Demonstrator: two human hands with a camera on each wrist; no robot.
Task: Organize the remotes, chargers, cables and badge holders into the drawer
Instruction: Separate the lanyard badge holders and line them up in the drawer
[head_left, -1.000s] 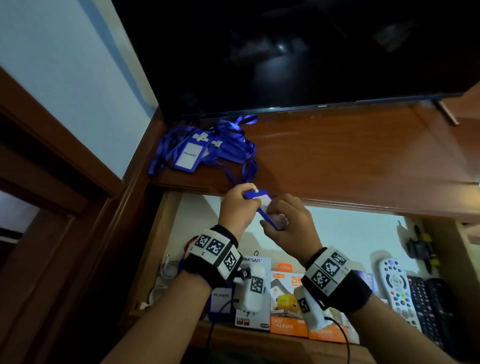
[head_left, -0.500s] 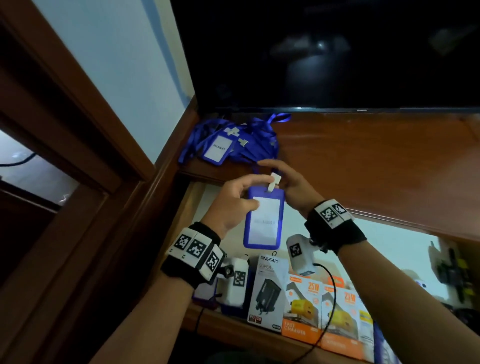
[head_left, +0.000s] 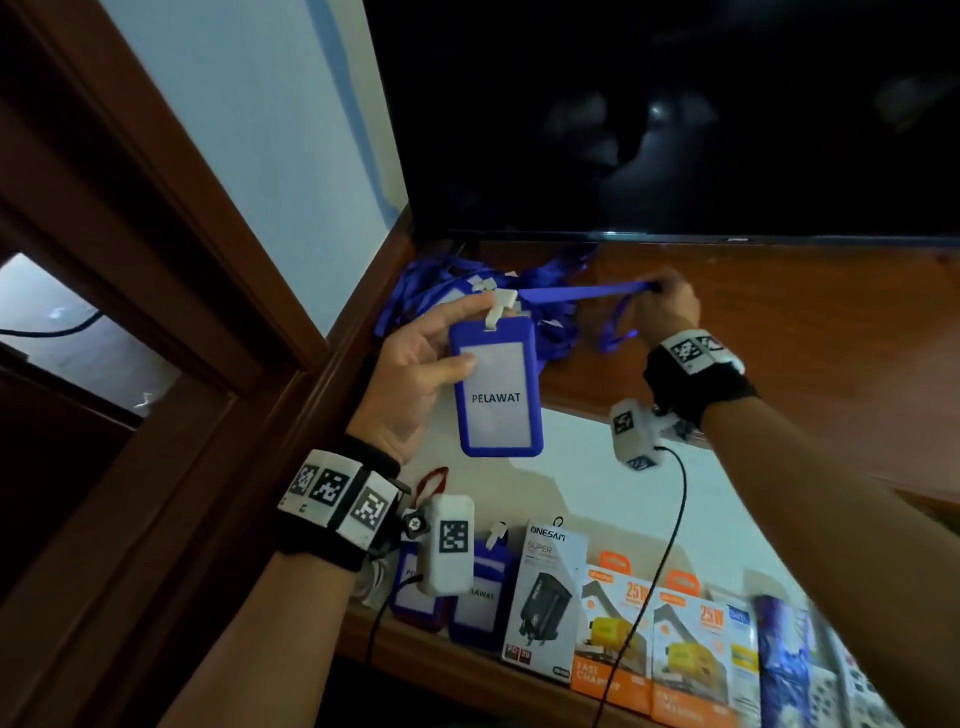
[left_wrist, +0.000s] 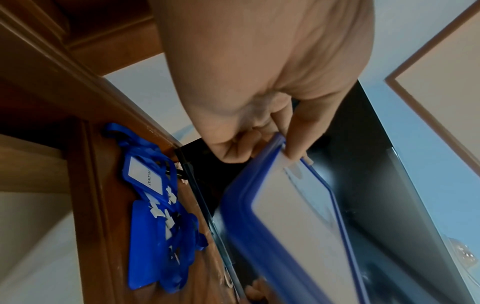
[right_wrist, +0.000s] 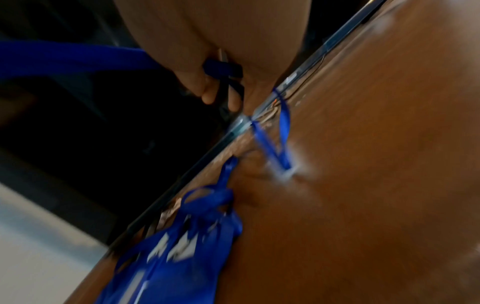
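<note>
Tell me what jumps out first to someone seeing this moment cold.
The blue badge holder marked PELAWAT, held up in the left hand above the open drawer. Its blue lanyard stretches taut to the right hand, which pinches it over the wooden shelf. Behind lies a tangled pile of more blue badge holders in the shelf's corner, beneath the dark TV screen.
</note>
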